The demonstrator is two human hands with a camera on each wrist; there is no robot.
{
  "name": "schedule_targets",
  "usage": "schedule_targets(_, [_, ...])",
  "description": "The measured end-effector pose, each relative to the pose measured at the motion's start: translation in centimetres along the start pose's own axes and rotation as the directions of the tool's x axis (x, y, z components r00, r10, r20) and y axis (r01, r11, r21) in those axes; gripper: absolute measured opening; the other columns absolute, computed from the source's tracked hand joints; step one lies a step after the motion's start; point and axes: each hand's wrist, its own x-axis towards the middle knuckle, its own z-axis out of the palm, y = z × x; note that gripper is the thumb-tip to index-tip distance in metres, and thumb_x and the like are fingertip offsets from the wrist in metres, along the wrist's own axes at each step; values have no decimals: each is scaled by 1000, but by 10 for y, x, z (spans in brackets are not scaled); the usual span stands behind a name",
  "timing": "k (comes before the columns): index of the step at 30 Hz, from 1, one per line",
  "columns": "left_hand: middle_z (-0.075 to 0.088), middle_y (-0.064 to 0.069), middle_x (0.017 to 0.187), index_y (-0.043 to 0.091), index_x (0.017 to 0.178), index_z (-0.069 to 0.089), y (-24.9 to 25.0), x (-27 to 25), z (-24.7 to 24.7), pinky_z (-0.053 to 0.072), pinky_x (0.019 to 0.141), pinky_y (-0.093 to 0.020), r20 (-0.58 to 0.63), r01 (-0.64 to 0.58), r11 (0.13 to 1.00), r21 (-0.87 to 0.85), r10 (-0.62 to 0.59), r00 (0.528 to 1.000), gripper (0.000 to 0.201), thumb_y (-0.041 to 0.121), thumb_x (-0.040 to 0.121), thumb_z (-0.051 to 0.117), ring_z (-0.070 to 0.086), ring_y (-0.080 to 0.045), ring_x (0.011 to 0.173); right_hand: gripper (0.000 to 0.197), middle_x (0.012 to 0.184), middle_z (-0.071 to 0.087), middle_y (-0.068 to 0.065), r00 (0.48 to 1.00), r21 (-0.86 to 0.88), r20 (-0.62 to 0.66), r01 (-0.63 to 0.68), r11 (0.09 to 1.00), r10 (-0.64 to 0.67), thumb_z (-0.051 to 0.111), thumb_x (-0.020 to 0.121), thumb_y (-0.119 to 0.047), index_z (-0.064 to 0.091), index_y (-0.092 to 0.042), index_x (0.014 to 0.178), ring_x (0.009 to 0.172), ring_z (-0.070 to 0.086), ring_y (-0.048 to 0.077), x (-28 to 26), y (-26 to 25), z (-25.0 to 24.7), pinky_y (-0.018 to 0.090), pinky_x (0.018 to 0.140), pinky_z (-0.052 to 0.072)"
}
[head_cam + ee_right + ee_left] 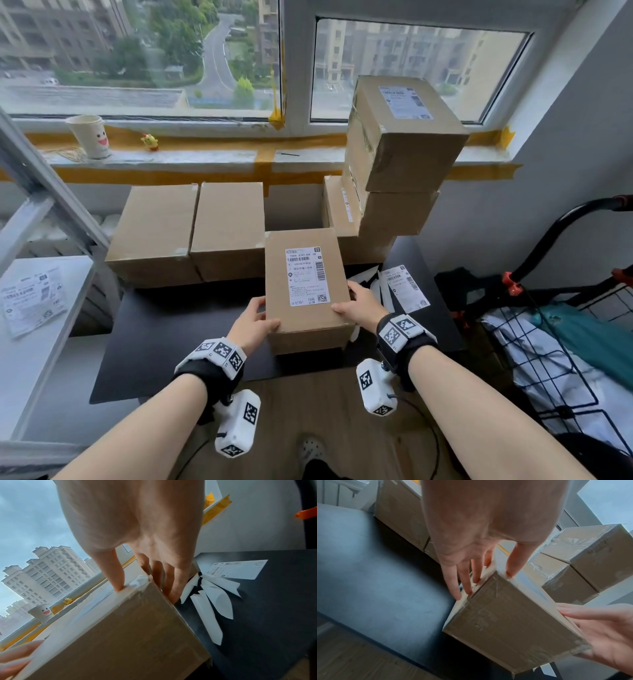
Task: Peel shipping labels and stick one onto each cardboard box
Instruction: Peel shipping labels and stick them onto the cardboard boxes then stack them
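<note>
On the black table (178, 318) I see two bare boxes (191, 233) at the back and a labelled stack (400, 137) on the right. The labelled box (305, 291) sits at the near edge — my left hand (251, 323) and right hand (361, 305) clasp its sides, thumbs on top. It looks stiff and probably light; the taped faces may be slick, so I'd grip low at the corners. A spare label (404, 287) lies just right.
</note>
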Motion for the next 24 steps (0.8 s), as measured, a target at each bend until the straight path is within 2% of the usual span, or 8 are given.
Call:
schedule_targets(2, [59,-11,111,10,136,36,4,5,-1,44,80,-32,-20,0,1000,-8,0,1000,50,-1,89,52,55,-17,90,53,128,59,8,1000,6,6,-3,1000,3,64,85,-7,45,-12,135,111,58,22,8,-3,-2,40,101,47])
schedule_targets(5, [59,-17,119,11,136,37,10,14,-4,41,85,-31,-41,-11,999,-51,9,999,51,-1,89,52,53,-18,99,57,129,59,7,1000,0,26,1,1000,-1,66,84,-10,44,-15,137,113,58,22,22,-7,-6,41,101,47])
schedule_targets(9, [58,-9,111,13,140,32,16,28,-10,40,88,-29,-2,-23,997,-79,23,1000,65,-2,84,61,53,-19,109,57,130,58,8,998,16,67,8,1000,-9,64,85,-7,43,-13,138,113,58,21,38,-20,-10,36,100,47])
schedule_targets(14, [53,-11,131,14,145,23,23,54,-19,42,89,-26,44,-46,998,-45,48,998,84,-9,77,67,55,-13,101,71,116,53,7,995,-6,85,-56,998,56,63,80,2,25,-4,140,106,52,19,66,-31,-11,27,88,44])
schedule_targets(16, [53,-9,133,13,144,24,25,67,-22,40,90,-24,18,-62,998,-11,62,998,82,-4,77,69,54,-9,102,77,119,50,8,993,-21,100,-62,998,64,63,79,4,20,-3,142,106,50,19,80,-34,-11,26,87,44])
schedule_targets(18, [54,-4,128,11,143,27,29,80,-24,39,91,-22,-18,-70,997,39,70,997,76,2,80,69,53,-10,104,80,130,47,11,991,-53,121,-51,997,57,64,80,5,17,-5,144,109,45,16,89,-39,-14,24,90,40])
schedule_targets(20, [55,-7,129,8,141,30,31,94,-25,40,92,-22,-50,-82,994,76,86,995,72,4,81,69,54,-12,104,84,139,44,11,989,-76,141,-21,997,31,65,80,6,16,-7,146,111,41,13,97,-45,-18,22,92,35])
schedule_targets(24, [59,-8,125,8,132,40,31,121,-25,41,99,-28,-105,-67,986,154,84,991,64,11,78,73,56,-15,111,81,137,47,8,987,-141,156,59,988,-37,68,80,2,21,-10,146,115,45,13,111,-54,-26,19,93,33])
